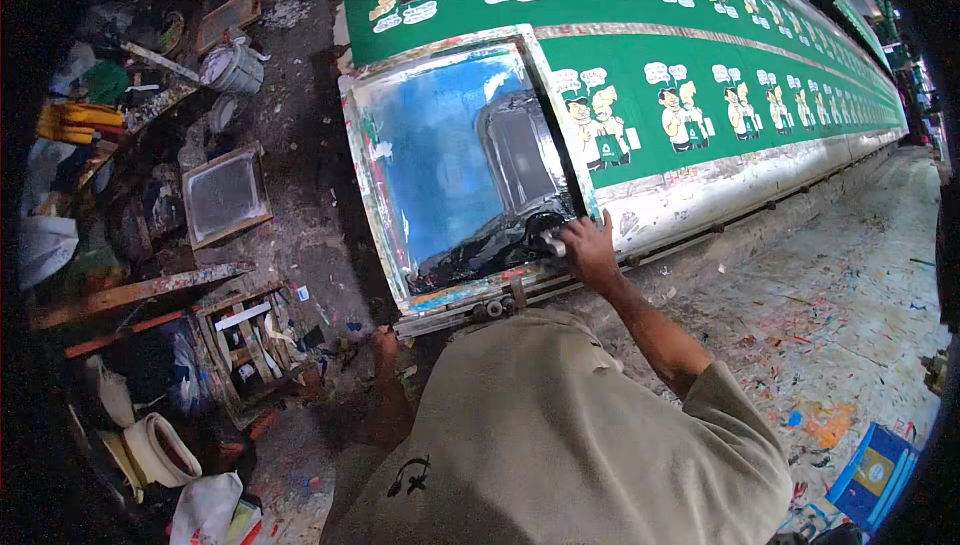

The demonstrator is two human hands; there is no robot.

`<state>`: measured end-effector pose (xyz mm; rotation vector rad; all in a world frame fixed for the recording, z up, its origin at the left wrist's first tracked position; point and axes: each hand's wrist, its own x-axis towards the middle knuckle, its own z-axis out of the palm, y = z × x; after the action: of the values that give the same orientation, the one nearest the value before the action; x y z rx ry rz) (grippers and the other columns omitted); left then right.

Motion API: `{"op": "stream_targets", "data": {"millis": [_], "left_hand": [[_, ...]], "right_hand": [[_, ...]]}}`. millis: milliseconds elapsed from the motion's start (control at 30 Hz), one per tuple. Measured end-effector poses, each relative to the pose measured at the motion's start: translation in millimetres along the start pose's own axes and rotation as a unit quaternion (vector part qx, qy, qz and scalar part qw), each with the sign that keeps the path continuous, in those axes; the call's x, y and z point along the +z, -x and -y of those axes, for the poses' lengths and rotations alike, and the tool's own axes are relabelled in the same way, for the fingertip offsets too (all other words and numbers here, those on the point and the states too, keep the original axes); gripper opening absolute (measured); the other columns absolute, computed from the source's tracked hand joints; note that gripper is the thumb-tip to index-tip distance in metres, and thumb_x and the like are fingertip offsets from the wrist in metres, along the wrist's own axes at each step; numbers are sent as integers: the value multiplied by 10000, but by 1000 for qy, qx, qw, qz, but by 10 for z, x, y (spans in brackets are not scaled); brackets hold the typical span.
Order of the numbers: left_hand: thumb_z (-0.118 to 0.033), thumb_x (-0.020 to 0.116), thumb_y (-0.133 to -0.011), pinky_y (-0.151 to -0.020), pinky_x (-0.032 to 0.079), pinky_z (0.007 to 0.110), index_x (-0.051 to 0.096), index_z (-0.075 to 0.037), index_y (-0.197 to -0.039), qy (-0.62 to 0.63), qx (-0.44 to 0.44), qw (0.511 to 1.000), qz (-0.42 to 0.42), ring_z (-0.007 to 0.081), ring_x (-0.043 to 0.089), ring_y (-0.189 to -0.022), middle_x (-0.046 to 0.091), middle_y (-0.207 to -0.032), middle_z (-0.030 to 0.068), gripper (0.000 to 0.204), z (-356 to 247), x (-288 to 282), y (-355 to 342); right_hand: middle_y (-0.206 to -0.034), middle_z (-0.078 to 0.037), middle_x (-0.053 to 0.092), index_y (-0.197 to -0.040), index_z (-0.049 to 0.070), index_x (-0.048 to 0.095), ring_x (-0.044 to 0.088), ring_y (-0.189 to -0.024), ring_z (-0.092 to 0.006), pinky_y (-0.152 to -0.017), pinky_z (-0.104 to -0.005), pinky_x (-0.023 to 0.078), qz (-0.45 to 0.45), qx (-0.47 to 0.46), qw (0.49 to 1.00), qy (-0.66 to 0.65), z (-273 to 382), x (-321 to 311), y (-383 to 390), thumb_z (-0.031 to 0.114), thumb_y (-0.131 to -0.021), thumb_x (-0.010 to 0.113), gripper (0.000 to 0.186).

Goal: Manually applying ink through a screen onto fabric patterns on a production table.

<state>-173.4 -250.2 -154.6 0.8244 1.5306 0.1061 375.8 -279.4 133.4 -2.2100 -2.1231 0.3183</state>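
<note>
A screen-printing frame (362, 180) with a pale, paint-stained rim lies on the near end of a long table. Its mesh (430, 160) looks blue, and thick black ink (480, 250) is pooled along the near side and smeared up the right. At the near right corner my right hand (592, 248) has its fingers closed round an ink-smeared, grey-and-black object (552, 239) whose kind I cannot make out. My left hand (384, 341) is low by the frame's near left corner, at the end of a metal rail (440, 321); its fingers are too dark to read.
Green printed sheeting (640, 55) with repeated cartoon figures runs down the table. At left are a paint-stained bucket (232, 67), another screen (226, 195) and a wooden crate (250, 350). A blue packet (875, 475) lies on the paint-spattered floor (800, 315) at right.
</note>
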Motion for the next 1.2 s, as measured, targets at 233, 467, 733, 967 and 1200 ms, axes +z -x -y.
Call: {"op": "stream_targets", "data": {"millis": [233, 467, 733, 967, 1200], "left_hand": [[-282, 635, -922, -761, 522, 534, 677, -11, -954, -279, 133, 897, -316, 453, 674, -875, 705, -934, 246, 276, -1414, 157, 183], [-446, 574, -1008, -836, 491, 513, 638, -20, -1100, -115, 267, 897, -333, 411, 648, -997, 680, -1091, 230, 440, -3596, 547, 314], [-254, 672, -927, -1065, 401, 517, 526, 106, -1290, -250, 317, 820, -406, 468, 512, -1226, 553, -1290, 297, 532, -3760, 953, -38], [-194, 638, -929, -1022, 414, 529, 551, 95, -1287, -181, 352, 830, -394, 465, 532, -1166, 568, -1206, 293, 468, -3701, 858, 104], [-201, 658, -939, -1032, 410, 527, 545, 98, -1284, -219, 382, 796, -415, 465, 530, -1191, 568, -1224, 285, 471, -3627, 777, -48]], "right_hand": [[-1110, -75, 612, -1158, 120, 675, 575, -1113, -290, -1123, -617, 290, -51, -11, 997, -53, -136, 208, 3, 64, -830, 634, 335], [-1204, -170, 645, -1147, 22, 696, 632, -1110, -280, -966, -377, 481, -189, 307, 852, -379, -448, 119, -313, 130, -799, 646, 368], [-1153, -286, 698, -1272, -51, 640, 666, -1105, -415, -970, -417, 504, -160, 383, 782, -465, -607, 614, -422, 243, -932, 546, 459], [-1178, -234, 715, -1309, -51, 615, 675, -1121, -339, -992, -383, 498, -191, 392, 758, -485, -468, 488, -331, 194, -859, 577, 514], [-1145, -251, 709, -1361, -71, 569, 699, -1020, -316, -900, -370, 530, -207, 427, 776, -415, -502, 606, -397, 193, -875, 587, 553]]}}
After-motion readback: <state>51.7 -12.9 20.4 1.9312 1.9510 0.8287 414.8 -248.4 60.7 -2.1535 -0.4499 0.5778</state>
